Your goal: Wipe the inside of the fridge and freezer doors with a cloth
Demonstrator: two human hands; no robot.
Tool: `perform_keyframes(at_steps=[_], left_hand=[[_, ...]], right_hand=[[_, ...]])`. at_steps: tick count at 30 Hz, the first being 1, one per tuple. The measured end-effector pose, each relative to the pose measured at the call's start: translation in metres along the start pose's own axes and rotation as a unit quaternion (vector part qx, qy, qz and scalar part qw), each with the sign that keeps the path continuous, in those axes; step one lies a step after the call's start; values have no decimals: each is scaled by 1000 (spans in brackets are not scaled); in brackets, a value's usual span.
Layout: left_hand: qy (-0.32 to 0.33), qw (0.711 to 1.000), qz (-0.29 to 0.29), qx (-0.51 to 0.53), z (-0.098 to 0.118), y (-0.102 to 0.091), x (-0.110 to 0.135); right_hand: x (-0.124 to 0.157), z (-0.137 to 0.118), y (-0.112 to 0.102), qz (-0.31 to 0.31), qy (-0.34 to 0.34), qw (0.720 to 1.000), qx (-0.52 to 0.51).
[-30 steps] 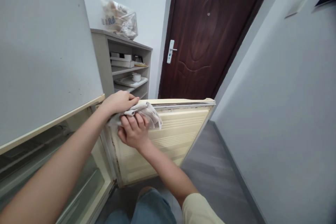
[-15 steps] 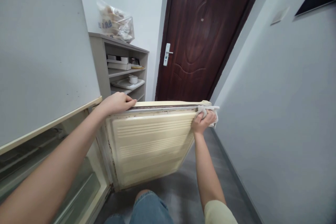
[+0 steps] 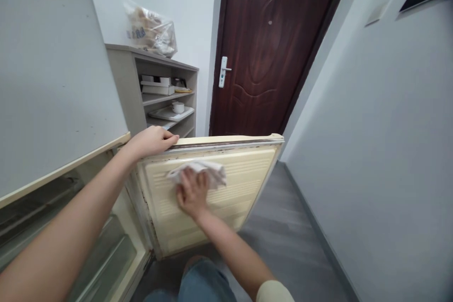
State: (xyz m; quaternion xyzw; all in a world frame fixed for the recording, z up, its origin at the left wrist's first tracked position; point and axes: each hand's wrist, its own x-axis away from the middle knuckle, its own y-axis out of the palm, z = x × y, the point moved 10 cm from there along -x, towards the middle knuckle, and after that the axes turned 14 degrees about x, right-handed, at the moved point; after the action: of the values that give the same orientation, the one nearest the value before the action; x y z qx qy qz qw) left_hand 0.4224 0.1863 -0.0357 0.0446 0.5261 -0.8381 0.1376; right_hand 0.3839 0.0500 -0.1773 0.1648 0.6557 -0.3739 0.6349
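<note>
The cream refrigerator door (image 3: 244,198) stands swung out, its ribbed inner panel facing me and dirt marks along its seal. My left hand (image 3: 154,141) grips the top edge of that door near the hinge side, thumb and fingers closed over it. Against the upper left part of the panel, my right hand (image 3: 193,191) presses a whitish cloth (image 3: 214,174), bunched under its fingers. The right hand is slightly blurred. At the left is the open lower compartment (image 3: 116,240), with clear drawer fronts inside, partly hidden by my left forearm.
Above the compartment is the closed upper refrigerator door (image 3: 56,71). A grey shelf unit (image 3: 122,71) behind holds trays, a white cup (image 3: 178,107) and, on top, a plastic bag (image 3: 152,30). A dark red door (image 3: 262,56) is at the back, a wall (image 3: 382,151) at the right.
My right hand has moved left with the cloth, from the door's upper right corner onto the upper left of the panel. My left hand keeps its hold on the top edge.
</note>
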Motion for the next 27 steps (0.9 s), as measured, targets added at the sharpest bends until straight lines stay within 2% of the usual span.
perform_keyframes(at_steps=[2,3,4,5,7,9,12,14,16,18,19,21,24,27], left_hand=[[9,1000,0,0,1,0,1],[11,1000,-1,3,1,1,1],[13,1000,-2,6,2,1,2],[14,1000,-4,10,2,1,3],[15,1000,-7,14,3,1,4],[13,1000,-8,15,4,0,5],[11,1000,-7,12,7,-1,6],[10,1000,-3,12,8,-2,6],[14,1000,0,13,9,-2,6],[18,1000,1,16,10,-2,5],[18,1000,1,17,9,-1,5],[16,1000,2,20,8,-1,5],[13,1000,5,20,6,0,4],[11,1000,5,20,6,0,4]], right_hand=[[15,-53,14,-58,-117,991,-16],[23,-69,17,-68,-155,986,-17],[28,-73,18,-65,-163,984,-12],[32,-67,17,-53,-140,989,-4],[36,-29,14,-29,-39,999,20],[43,28,11,-19,69,996,52],[50,120,-8,12,194,974,113],[55,180,-24,40,298,946,123],[57,217,-35,69,360,924,109],[60,226,-36,79,387,914,91],[62,220,-32,75,387,915,83],[68,186,-19,56,361,928,74],[77,95,9,5,251,966,55],[84,-6,38,-89,107,990,-13]])
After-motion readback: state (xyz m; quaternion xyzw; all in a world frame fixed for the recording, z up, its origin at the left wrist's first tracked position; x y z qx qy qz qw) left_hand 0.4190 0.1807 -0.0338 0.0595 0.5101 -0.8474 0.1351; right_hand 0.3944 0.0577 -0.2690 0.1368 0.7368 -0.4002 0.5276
